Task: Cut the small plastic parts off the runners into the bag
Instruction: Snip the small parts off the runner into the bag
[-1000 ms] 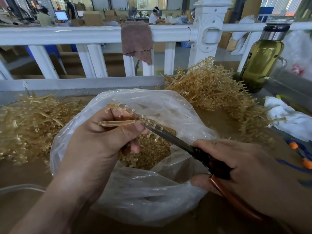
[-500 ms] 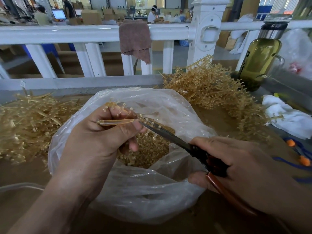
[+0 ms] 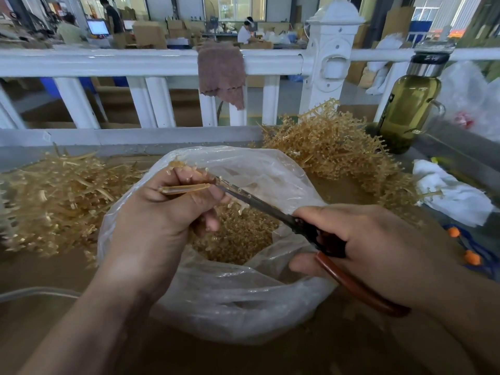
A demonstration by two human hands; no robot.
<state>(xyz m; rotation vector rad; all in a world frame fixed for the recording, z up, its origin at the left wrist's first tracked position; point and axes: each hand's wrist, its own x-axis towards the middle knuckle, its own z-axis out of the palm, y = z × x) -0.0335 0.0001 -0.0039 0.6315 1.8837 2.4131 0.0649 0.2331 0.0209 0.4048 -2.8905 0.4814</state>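
Head view, looking down with him: which hand has the runner (image 3: 186, 188)?

— The left hand (image 3: 151, 223). Thumb and forefinger pinch it, the other fingers curled under. It lies roughly level, long axis running left to right, and its right end pokes out just past the thumb tip.

— And the scissors (image 3: 259, 205)?

— The right hand (image 3: 378, 247) has its fingers wrapped round the red handles. The blades come up slantwise from the lower right, and their tips touch the runner's right end. They look nearly closed, though I can't tell if they're biting on anything.

— So the cut is on the scissor side?

— I'd say so. The right hand is the nearer one to that free end, and the left only needs to feed the runner rightward.

— Will the bits land where they should?

— Probably. The bag (image 3: 243, 307) gapes right beneath the tips, with cut parts (image 3: 238, 236) heaped inside. Its far rim stands close behind the left fingers, so there's little slack that way. Uncut runners (image 3: 338, 147) are piled to the right and stripped runners (image 3: 59, 196) to the left, both clear of the hands.
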